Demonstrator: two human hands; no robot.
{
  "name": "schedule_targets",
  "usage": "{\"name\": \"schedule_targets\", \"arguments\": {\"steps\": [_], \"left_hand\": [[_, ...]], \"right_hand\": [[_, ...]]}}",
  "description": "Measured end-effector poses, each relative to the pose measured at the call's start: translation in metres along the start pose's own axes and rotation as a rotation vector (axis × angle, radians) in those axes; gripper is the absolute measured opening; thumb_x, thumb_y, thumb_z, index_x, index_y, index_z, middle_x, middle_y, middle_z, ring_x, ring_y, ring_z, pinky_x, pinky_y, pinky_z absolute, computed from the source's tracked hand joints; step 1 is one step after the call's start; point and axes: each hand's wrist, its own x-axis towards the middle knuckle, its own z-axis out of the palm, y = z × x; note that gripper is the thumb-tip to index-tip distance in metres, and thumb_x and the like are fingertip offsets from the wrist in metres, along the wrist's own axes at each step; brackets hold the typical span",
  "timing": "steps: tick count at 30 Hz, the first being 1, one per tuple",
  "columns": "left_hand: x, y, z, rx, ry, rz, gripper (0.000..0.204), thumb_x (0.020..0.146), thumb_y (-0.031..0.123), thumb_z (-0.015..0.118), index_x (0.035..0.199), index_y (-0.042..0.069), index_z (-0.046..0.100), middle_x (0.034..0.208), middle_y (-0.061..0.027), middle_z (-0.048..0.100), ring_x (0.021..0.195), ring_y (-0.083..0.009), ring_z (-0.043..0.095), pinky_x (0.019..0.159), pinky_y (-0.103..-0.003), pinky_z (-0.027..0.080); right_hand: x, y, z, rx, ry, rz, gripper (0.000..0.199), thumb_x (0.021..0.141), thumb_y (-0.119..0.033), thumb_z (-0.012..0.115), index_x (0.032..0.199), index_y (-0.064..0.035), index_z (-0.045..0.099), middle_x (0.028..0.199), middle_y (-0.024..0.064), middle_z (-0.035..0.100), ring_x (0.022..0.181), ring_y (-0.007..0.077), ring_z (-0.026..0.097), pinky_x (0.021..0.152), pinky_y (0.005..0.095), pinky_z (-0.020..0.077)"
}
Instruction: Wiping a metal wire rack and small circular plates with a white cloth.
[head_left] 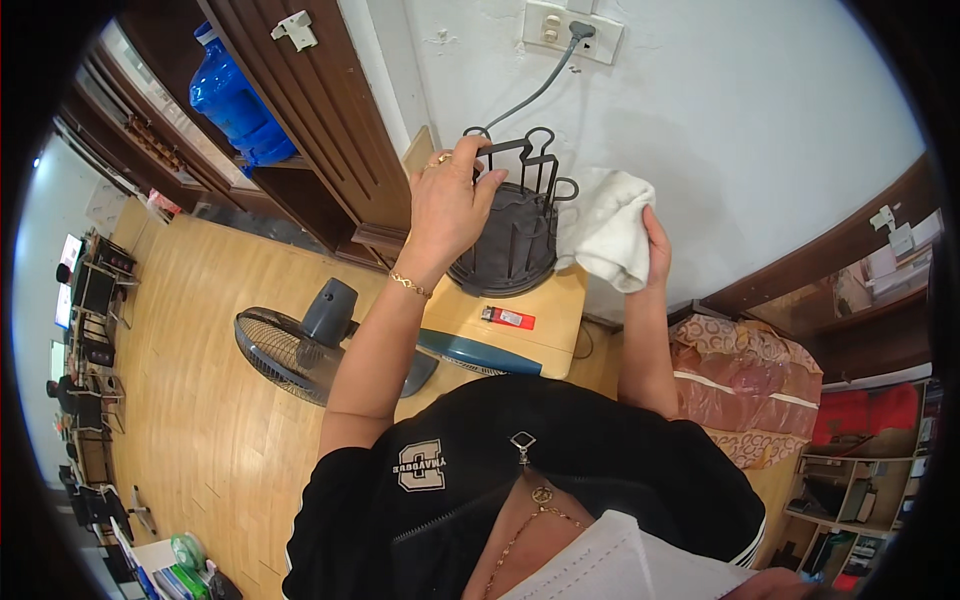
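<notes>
On a small light-wood table [556,325] against the wall stands a dark, round, drum-shaped holder [505,245] with pocket-like sides. A black wire frame with looped ends [540,150] rises from its top. My left hand [452,195] is closed on the left part of that frame, the thumb and fingers pinching near a bar. In my right hand [655,255] is a bunched white cloth [607,222], held right beside the holder's right side. Most of my right fingers are hidden behind the cloth. A red lighter [508,318] lies on the table in front of the holder.
A grey plug [581,32] sits in the wall outlet, its cord running down behind the holder. A floor fan [290,345] stands left of the table, and a blue-edged object [485,352] is at its front. A blue water bottle [235,100] and a plastic-wrapped bundle [745,390] flank the area.
</notes>
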Motion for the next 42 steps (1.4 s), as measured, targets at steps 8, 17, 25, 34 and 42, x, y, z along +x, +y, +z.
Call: {"name": "schedule_targets", "arguments": {"steps": [8, 17, 25, 34, 42], "left_hand": [[0.001, 0.006, 0.000, -0.057, -0.054, -0.094, 0.029, 0.086, 0.021, 0.064, 0.111, 0.011, 0.055, 0.082, -0.0063, 0.064, 0.090, -0.0276, 0.059, 0.081, -0.043, 0.039], [0.003, 0.004, 0.004, -0.026, -0.014, -0.048, 0.027, 0.086, 0.019, 0.064, 0.110, 0.011, 0.054, 0.079, -0.0053, 0.065, 0.089, -0.0270, 0.060, 0.079, -0.042, 0.039], [0.002, 0.000, 0.002, -0.013, -0.032, -0.077, 0.024, 0.087, 0.020, 0.063, 0.108, 0.011, 0.054, 0.079, -0.0046, 0.065, 0.088, -0.0273, 0.060, 0.079, -0.042, 0.039], [0.005, 0.003, 0.003, -0.035, -0.049, -0.033, 0.025, 0.086, 0.019, 0.064, 0.108, 0.010, 0.054, 0.084, -0.0066, 0.066, 0.086, -0.0289, 0.060, 0.078, -0.042, 0.040], [0.015, -0.021, -0.006, -0.141, -0.103, 0.086, 0.029, 0.083, 0.012, 0.068, 0.108, 0.008, 0.055, 0.088, -0.0096, 0.067, 0.074, -0.0282, 0.061, 0.067, -0.036, 0.046]], "right_hand": [[0.010, 0.054, 0.019, -0.768, -0.129, -0.308, 0.032, 0.081, -0.005, 0.070, 0.109, -0.0018, 0.057, 0.100, 0.0070, 0.065, 0.087, 0.0139, 0.062, 0.073, 0.0297, 0.0513], [0.014, 0.076, -0.041, -1.423, -0.036, -0.746, 0.014, 0.076, -0.002, 0.073, 0.085, -0.0011, 0.061, 0.079, 0.0014, 0.064, 0.071, 0.0069, 0.056, 0.065, 0.0235, 0.0467], [0.007, 0.046, 0.019, -1.185, -0.070, -0.551, 0.015, 0.075, -0.002, 0.074, 0.081, -0.0027, 0.060, 0.074, -0.0001, 0.061, 0.069, 0.0060, 0.055, 0.062, 0.0234, 0.0452], [0.016, 0.066, -0.044, -1.399, -0.140, -0.681, 0.015, 0.075, -0.002, 0.074, 0.083, -0.0007, 0.060, 0.076, 0.0015, 0.064, 0.072, 0.0077, 0.058, 0.063, 0.0236, 0.0471], [0.002, 0.000, -0.011, -0.458, 0.014, -0.188, 0.032, 0.079, -0.002, 0.069, 0.109, -0.0018, 0.057, 0.095, 0.0065, 0.066, 0.083, 0.0144, 0.064, 0.070, 0.0269, 0.0526]]}}
